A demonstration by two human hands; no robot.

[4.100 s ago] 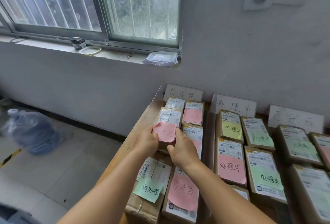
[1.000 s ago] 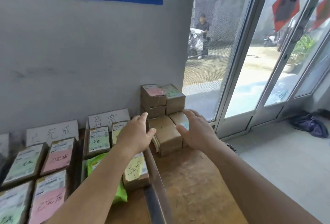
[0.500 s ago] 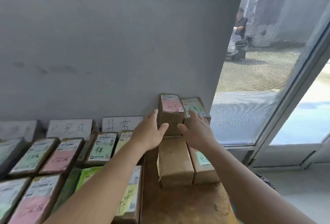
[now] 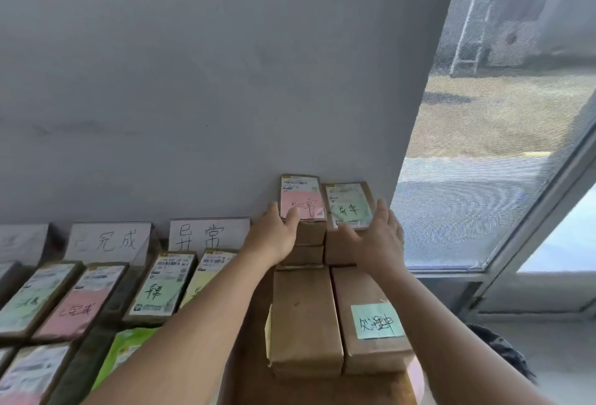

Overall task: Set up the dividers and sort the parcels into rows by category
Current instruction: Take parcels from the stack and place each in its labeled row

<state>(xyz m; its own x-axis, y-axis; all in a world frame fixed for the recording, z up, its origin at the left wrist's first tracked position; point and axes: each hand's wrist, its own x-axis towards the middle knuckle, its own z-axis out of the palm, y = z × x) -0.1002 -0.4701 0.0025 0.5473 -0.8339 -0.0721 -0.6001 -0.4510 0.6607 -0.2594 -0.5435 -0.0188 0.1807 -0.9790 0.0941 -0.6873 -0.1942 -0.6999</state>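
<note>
From where you stand, two stacks of parcels (image 4: 325,230) sit side by side at twelve o'clock against the wall (image 4: 193,82), with two more parcels (image 4: 335,317) lying flat just before them. At ten o'clock the divider cards (image 4: 209,233) lean on the wall, rows of parcels (image 4: 122,291) lying before them. The glass door (image 4: 500,146) stands at two o'clock.

"异常" divider card (image 4: 209,234); "已完成" divider card (image 4: 108,241)
</note>
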